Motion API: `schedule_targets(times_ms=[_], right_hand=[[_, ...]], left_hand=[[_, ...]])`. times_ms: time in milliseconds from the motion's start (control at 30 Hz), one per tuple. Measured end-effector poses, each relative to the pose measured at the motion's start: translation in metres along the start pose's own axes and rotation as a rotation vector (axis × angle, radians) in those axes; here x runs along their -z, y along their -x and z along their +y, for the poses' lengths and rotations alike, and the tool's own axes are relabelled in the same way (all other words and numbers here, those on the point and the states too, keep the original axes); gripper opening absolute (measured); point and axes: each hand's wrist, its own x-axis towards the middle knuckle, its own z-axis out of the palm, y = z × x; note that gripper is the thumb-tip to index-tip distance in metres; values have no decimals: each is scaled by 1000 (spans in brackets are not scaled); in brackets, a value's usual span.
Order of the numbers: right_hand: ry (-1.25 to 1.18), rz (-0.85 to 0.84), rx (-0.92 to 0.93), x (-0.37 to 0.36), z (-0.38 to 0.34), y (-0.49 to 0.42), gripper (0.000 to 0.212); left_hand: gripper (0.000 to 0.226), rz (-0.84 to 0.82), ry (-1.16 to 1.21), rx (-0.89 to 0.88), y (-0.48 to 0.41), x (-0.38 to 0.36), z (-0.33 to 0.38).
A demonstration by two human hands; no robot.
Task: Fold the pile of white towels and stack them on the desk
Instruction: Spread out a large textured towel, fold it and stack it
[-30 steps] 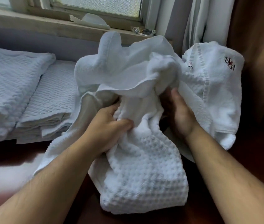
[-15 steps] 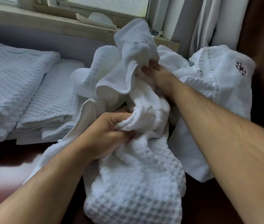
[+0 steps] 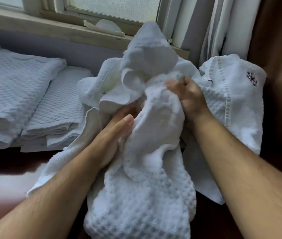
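The pile of white towels point(image 3: 147, 62) sits heaped on the dark desk point(image 3: 0, 157). It runs from the middle of the view up toward 12 o'clock, loose and unfolded, and its top stands in front of the window sill point(image 3: 50, 26).

From where I stand, one waffle towel point(image 3: 142, 200) hangs out of the heap toward 6 o'clock, between the person's forearms. The right hand point(image 3: 191, 99), at about 1 o'clock from centre, has its fingers curled tight round a bunched upper part of that waffle towel. The left hand point(image 3: 117, 128), at 8 o'clock from the right one, lies against the same towel with the thumb stretched along the cloth. Its fingers go under a fold, so I cannot tell whether they grip anything.

At 3 o'clock an embroidered towel point(image 3: 236, 104) with a small dark red stitched mark droops beside the heap, touching it.

Over at 9 o'clock two folded stacks lie side by side: the taller stack point(image 3: 14, 87) at the far left, and the lower stack point(image 3: 60, 107) just beside it, next to the pile.

A curtain point(image 3: 211, 23) hangs at 1 o'clock, and a scrap of white paper point(image 3: 105, 28) lies on the sill at 12 o'clock.
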Motion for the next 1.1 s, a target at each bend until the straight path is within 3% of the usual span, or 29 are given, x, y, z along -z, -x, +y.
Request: schedule_targets(times_ms=[67,167,267,333,400,500,600,700,767,867,900,967,1033,1100], right_hand=[[-232,-80,114,1,-21,-5,20],[-359,-209,142,10,-48,-5,46],[-58,-265,139,10,-42,8,18],[68,-224,4,7,-19,25,20],[66,-286,-180,8,5,48,40],[-27,-510,-350,12,20,75,60],[-183,-672,-429,15,16,90,60],[-245,-548,-394,15,16,103,48],[-15,-281,-244,17,22,111,32],[490,296,67,27,33,113,39],[563,367,91,30,37,111,42],[626,275,2,33,47,104,45],[509,136,-143,34,59,93,45],[388,152,-247,34,66,75,48]], left_hand=[[53,57,-47,-22,-7,0,-1],[87,182,-70,-12,-14,5,1],[82,175,59,-19,-13,7,-5],[76,124,204,1,-10,7,-5],[72,108,241,45,-7,3,0],[107,135,265,99,-4,4,2],[86,102,193,99,1,4,7],[55,21,186,116,4,5,11],[43,10,174,126,5,5,11],[32,-4,141,153,5,2,10],[28,-5,94,159,5,1,9],[23,-38,-43,173,7,-3,10],[27,-81,-157,181,9,-8,10],[26,-109,-189,175,9,-10,7]])
